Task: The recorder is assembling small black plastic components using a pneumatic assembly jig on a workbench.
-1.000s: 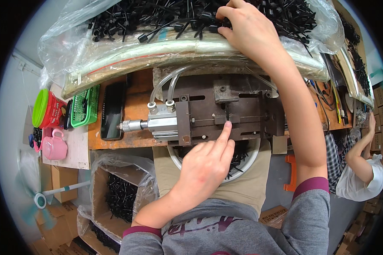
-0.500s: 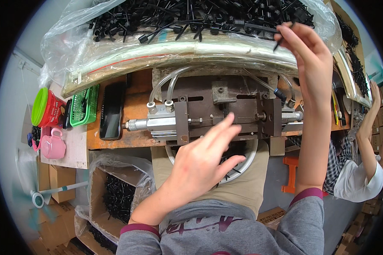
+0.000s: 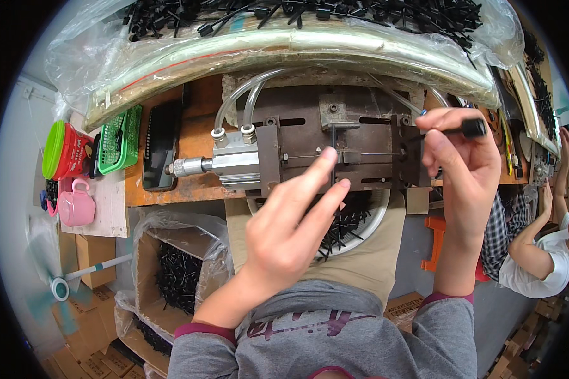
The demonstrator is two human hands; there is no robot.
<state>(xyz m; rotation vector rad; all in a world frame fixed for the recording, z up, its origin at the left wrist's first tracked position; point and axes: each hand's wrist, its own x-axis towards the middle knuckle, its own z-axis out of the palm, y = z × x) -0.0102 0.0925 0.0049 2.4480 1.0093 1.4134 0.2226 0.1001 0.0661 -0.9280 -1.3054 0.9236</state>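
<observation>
Lap: white-rimmed basket (image 3: 377, 227), black parts inside | Left hand (image 3: 287, 230): fingers extended, slightly apart, at black tie (image 3: 334, 140) in metal fixture (image 3: 303, 136); contact cannot be told | Right hand (image 3: 464, 164): fingers narrowed, pinching second black tie (image 3: 473, 128) | Beyond: black pile (image 3: 335, 9).

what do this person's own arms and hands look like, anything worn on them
The left hand and right hand are bare, with no gloves, rings or watch visible. Heathered grey short sleeves end in maroon cuffs, leaving the forearms uncovered.
</observation>
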